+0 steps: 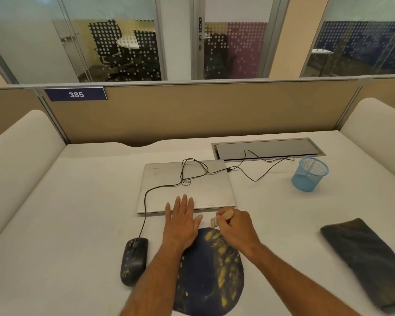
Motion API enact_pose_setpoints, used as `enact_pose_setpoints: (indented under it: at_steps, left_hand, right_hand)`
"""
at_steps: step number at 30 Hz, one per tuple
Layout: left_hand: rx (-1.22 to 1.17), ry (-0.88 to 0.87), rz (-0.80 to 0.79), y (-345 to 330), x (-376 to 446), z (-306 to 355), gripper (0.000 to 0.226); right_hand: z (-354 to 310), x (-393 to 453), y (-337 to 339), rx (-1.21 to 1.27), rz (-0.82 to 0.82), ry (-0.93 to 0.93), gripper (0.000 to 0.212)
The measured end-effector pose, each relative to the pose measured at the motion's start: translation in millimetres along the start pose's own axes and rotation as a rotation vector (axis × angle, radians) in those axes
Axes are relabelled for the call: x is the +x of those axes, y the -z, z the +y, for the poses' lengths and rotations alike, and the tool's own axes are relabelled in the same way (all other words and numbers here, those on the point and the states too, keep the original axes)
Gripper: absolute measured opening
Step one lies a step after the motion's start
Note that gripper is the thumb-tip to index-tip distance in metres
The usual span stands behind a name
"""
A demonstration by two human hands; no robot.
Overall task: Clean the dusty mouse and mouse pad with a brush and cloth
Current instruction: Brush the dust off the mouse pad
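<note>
Yellow dust is seen scattered over the dark blue round mouse pad (pixel 212 277), which lies nearest on the white desk (pixel 78 224). Just beside it on the left, a black wired mouse (pixel 134 261) is found, also flecked with yellow. At the right, well apart, a dark folded cloth (pixel 365 261) is laid flat. The left hand (pixel 183 222) is pressed down at the pad's far left edge, fingers extended and slightly spread, their tips reaching the closed silver Dell laptop (pixel 187 185). The right hand (pixel 234 224) is curled tightly around the wooden handle of a brush (pixel 222 216), held at the pad's far edge. Farther right, a blue mesh cup (pixel 309 174) is placed, and a cable hatch (pixel 267 148) is set behind the laptop.
</note>
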State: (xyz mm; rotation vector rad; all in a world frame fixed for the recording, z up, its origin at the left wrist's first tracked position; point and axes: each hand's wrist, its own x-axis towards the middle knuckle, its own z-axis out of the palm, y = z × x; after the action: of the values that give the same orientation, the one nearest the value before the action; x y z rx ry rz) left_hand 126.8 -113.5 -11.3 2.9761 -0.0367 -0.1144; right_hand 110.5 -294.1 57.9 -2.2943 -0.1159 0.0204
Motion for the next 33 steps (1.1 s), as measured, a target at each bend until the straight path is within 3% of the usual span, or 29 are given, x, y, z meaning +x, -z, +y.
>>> enact_pose_setpoints:
  at_steps: [12, 19, 24, 27, 30, 33]
  left_hand:
    - [0.038, 0.03, 0.022, -17, 1, 2, 0.072]
    - [0.034, 0.033, 0.019, -17, 1, 3, 0.071]
    - [0.043, 0.03, 0.004, -17, 1, 2, 0.073]
    - [0.048, 0.035, -0.003, -17, 1, 3, 0.075]
    - [0.049, 0.04, -0.002, -18, 2, 3, 0.072]
    - [0.048, 0.036, 0.004, -17, 1, 3, 0.072]
  right_hand:
    - [0, 0, -6, -0.036, -0.121, 0.032, 0.021]
    - [1, -3, -9, -0.031, -0.091, 0.052, 0.024]
    - [0, -1, -10, 0.072, 0.024, 0.007, 0.025]
    - [-2, 0, -13, -0.007, -0.057, 0.0, 0.03]
    - [-1, 3, -12, 0.026, -0.009, -0.014, 0.038]
    - [-5, 4, -13, 0.037, 0.005, 0.024, 0.032]
